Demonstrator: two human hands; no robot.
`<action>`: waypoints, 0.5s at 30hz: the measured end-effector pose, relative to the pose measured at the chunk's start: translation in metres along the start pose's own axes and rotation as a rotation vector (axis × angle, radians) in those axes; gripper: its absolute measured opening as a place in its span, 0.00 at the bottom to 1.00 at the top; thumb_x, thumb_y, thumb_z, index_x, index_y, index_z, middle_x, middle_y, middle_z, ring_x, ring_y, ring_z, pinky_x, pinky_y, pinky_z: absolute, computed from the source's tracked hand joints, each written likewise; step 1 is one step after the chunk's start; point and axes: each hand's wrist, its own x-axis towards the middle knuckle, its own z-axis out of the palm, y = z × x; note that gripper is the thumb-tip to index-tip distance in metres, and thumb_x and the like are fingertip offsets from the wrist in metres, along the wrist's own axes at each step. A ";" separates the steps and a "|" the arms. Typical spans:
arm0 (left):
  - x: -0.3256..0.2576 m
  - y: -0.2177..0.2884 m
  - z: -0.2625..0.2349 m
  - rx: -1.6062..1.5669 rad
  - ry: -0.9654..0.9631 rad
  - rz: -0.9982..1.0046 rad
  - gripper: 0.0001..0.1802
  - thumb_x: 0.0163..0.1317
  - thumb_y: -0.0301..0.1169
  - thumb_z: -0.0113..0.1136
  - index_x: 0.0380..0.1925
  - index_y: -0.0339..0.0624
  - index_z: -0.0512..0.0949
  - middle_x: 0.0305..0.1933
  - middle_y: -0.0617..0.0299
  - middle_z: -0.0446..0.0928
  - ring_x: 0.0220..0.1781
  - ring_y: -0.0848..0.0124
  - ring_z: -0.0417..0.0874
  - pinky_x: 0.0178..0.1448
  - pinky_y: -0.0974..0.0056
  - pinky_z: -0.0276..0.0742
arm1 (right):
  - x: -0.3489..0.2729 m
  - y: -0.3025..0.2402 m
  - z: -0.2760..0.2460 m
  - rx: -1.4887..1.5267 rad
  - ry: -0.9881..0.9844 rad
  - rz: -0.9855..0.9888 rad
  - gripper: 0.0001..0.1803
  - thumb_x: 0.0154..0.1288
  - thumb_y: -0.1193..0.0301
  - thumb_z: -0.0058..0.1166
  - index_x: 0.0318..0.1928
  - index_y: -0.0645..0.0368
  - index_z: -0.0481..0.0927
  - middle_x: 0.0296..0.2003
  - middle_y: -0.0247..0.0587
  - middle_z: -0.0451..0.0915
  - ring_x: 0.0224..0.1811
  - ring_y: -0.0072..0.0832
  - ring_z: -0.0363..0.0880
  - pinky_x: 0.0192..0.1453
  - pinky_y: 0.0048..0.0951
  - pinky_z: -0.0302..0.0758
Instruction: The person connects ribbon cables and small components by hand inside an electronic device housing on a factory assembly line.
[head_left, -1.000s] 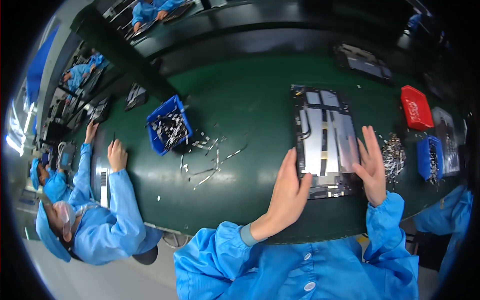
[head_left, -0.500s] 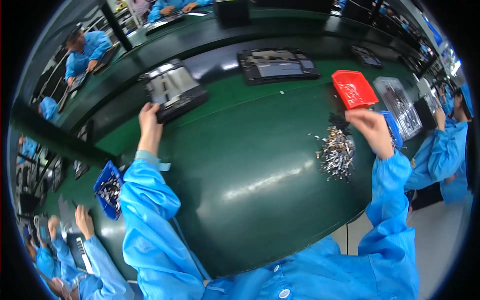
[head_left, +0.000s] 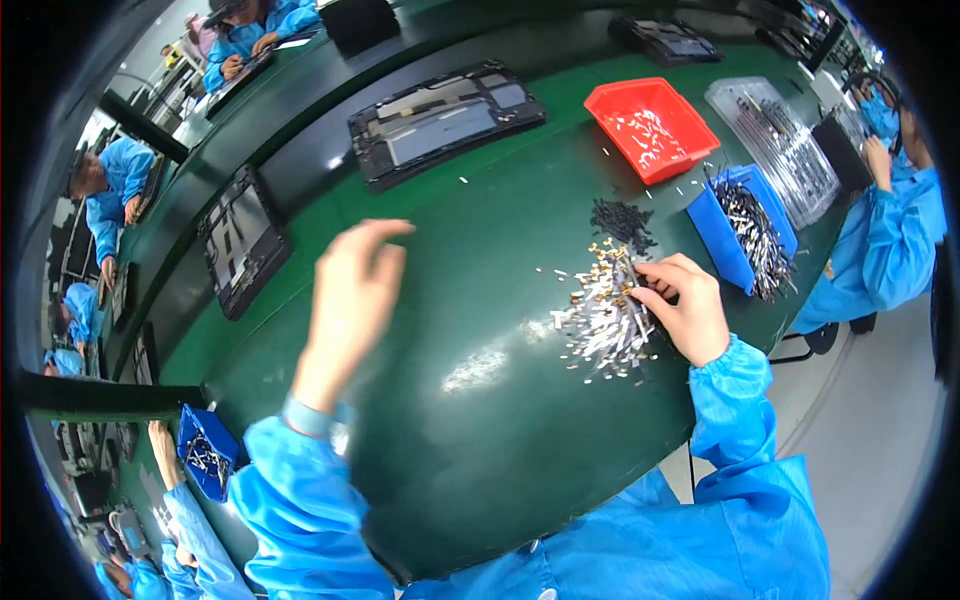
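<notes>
My right hand point(head_left: 690, 308) reaches into the right edge of a pile of small silver, white and gold-tipped strip-like parts point(head_left: 606, 325). Its thumb and index finger are drawn into a pinch there; what lies between the tips is too small to make out. A heap of small black pieces point(head_left: 622, 222) lies just beyond the pile. My left hand point(head_left: 352, 300) hovers over the green table, slightly blurred, with thumb and fingers apart and nothing in it. To its left rests an opened tablet-like device point(head_left: 243, 243), apart from the hand.
Beyond the pile stand a red bin point(head_left: 650, 130) with white bits, a blue bin point(head_left: 742, 232) full of dark strips and a clear plastic tray point(head_left: 778, 145). Another opened device point(head_left: 445, 122) lies at the back. A second blue bin point(head_left: 207, 455) is far left. Co-workers sit around.
My left hand has let go of the opened device and come back toward me. My right hand has lowered onto the pile. The whole view has turned to the right.
</notes>
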 end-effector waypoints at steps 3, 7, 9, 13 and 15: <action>-0.010 0.054 0.062 0.006 -0.123 0.299 0.15 0.58 0.24 0.59 0.47 0.38 0.78 0.54 0.51 0.79 0.59 0.54 0.77 0.64 0.55 0.72 | -0.002 0.010 0.004 0.100 0.041 0.016 0.11 0.53 0.78 0.67 0.39 0.62 0.84 0.30 0.40 0.77 0.24 0.26 0.75 0.30 0.25 0.73; -0.020 0.103 0.116 -0.008 -0.136 0.373 0.20 0.57 0.27 0.62 0.52 0.38 0.76 0.59 0.52 0.75 0.60 0.54 0.75 0.63 0.55 0.72 | 0.002 0.011 -0.008 0.124 0.006 0.055 0.08 0.55 0.80 0.65 0.37 0.63 0.82 0.29 0.38 0.76 0.24 0.25 0.74 0.30 0.24 0.72; -0.025 0.111 0.123 0.040 -0.153 0.381 0.22 0.57 0.28 0.63 0.53 0.39 0.76 0.60 0.54 0.74 0.60 0.57 0.74 0.62 0.56 0.72 | 0.005 0.012 -0.011 0.131 0.105 0.004 0.08 0.57 0.81 0.62 0.37 0.63 0.79 0.27 0.37 0.76 0.24 0.25 0.73 0.31 0.24 0.72; -0.037 0.111 0.126 0.208 -0.148 0.441 0.23 0.57 0.30 0.64 0.54 0.41 0.76 0.61 0.57 0.74 0.61 0.61 0.74 0.61 0.57 0.71 | 0.007 0.033 -0.020 0.273 0.014 0.061 0.07 0.61 0.80 0.60 0.39 0.63 0.77 0.28 0.37 0.79 0.29 0.23 0.78 0.32 0.23 0.73; -0.038 0.112 0.126 0.207 -0.170 0.393 0.23 0.56 0.30 0.64 0.54 0.41 0.76 0.61 0.57 0.73 0.61 0.60 0.74 0.61 0.57 0.71 | 0.006 0.030 -0.030 0.389 0.017 0.222 0.10 0.60 0.78 0.62 0.43 0.62 0.81 0.30 0.36 0.83 0.31 0.19 0.79 0.34 0.22 0.74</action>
